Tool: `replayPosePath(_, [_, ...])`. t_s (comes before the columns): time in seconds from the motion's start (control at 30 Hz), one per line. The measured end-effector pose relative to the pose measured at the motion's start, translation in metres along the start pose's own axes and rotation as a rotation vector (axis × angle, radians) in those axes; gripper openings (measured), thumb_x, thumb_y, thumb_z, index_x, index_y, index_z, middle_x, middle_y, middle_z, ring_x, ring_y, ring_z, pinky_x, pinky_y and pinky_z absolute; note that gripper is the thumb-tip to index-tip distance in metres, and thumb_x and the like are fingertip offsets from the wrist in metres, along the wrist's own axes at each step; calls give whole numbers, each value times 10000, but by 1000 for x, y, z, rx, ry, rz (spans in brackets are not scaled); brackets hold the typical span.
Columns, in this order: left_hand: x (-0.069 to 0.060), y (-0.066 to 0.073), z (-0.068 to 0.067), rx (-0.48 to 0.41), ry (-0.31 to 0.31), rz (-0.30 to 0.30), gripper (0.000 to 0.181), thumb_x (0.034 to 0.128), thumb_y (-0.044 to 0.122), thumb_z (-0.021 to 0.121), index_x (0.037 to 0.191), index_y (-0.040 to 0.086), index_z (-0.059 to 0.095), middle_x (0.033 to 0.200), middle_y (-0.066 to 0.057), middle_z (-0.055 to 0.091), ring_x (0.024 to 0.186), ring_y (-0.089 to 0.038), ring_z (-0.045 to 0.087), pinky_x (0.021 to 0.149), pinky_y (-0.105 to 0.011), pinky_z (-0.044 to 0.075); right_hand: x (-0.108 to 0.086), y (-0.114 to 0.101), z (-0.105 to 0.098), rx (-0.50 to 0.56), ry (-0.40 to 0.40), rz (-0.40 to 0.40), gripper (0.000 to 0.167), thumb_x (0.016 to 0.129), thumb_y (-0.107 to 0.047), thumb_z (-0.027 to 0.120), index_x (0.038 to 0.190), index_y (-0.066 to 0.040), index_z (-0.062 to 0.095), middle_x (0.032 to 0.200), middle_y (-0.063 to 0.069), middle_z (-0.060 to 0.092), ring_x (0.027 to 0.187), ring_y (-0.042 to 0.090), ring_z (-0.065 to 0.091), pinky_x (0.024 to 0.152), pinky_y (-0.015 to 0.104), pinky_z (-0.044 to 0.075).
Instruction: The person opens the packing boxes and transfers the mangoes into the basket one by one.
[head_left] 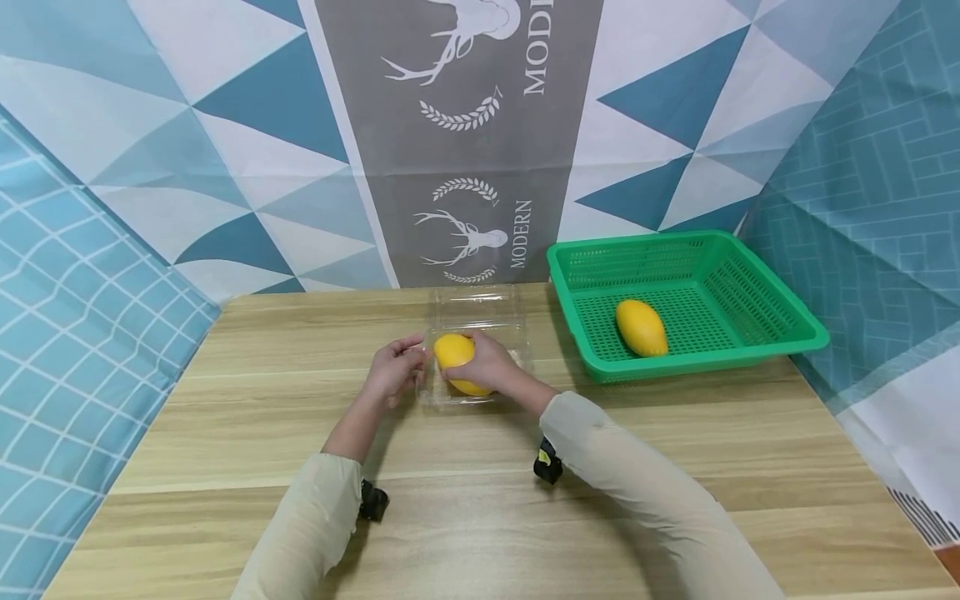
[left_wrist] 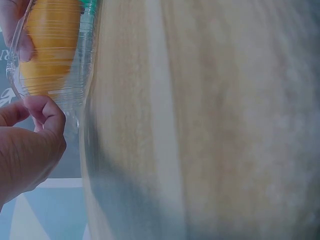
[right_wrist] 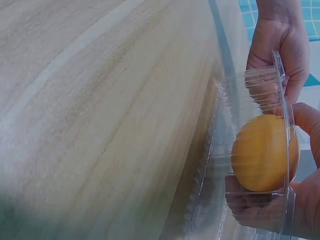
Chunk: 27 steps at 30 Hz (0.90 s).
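Note:
A clear plastic clamshell box (head_left: 521,354) stands on the table with its lid (head_left: 480,307) raised at the back. Inside it is a yellow mango (head_left: 453,350), which my right hand (head_left: 491,364) grips from the right side. The right wrist view shows the mango (right_wrist: 262,152) through the clear wall, thumb on one side and fingers on the other. At the box's left edge is my left hand (head_left: 393,371). In the left wrist view that hand (left_wrist: 35,145) pinches the rim by a corner, with thumb and index finger close together.
To the right, a green plastic basket (head_left: 750,321) holds another mango (head_left: 642,328). Patterned cloth (head_left: 247,125) hangs behind the wooden table (head_left: 247,433) and along both sides. Black wrist cameras hang under both sleeves.

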<state>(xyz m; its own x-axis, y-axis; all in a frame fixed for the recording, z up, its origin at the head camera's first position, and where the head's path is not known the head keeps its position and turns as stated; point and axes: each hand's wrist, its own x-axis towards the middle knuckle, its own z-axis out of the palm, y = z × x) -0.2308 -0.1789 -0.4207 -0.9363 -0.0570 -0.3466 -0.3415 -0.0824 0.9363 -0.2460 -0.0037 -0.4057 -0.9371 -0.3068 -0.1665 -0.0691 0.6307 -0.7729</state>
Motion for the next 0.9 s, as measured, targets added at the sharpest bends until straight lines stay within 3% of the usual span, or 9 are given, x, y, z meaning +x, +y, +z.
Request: replayPosePath(0.9, [-4,2,3,9,2,3,480,922,32,515,1382,14,381,1039,-67,507,684,-61,466,550,-133,448,-9,1,-18,17,41,-7,811,699,-275,804,1371,-69,400,1258,132,547,1026,271,558,872,394,498])
